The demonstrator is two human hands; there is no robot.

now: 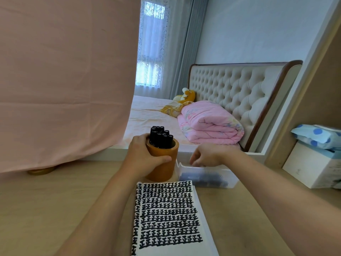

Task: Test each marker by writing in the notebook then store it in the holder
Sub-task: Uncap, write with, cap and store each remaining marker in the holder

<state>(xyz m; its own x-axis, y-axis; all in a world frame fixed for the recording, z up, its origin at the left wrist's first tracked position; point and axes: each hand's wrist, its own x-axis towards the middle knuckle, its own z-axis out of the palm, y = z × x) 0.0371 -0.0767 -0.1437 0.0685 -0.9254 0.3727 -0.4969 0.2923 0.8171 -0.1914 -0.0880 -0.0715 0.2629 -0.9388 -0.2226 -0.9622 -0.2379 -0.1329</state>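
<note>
A round wooden holder (164, 170) stands on the desk beyond the notebook, with several black markers (160, 137) upright in it. My left hand (143, 156) is wrapped around the holder's left side. The open notebook (169, 217) lies in front of me, its page filled with rows of thick black marks. To the right of the holder stands a clear plastic box (206, 179) with dark markers lying inside. My right hand (204, 156) hangs over the box's rim, fingers curled downward into it; whether the fingers hold a marker is hidden.
A pink cloth (64, 80) hangs over something at the left, down to the desk. A white carton (311, 169) with a blue dotted pack on top stands at the right. Beyond the desk edge is a bed with a folded pink quilt (208, 124).
</note>
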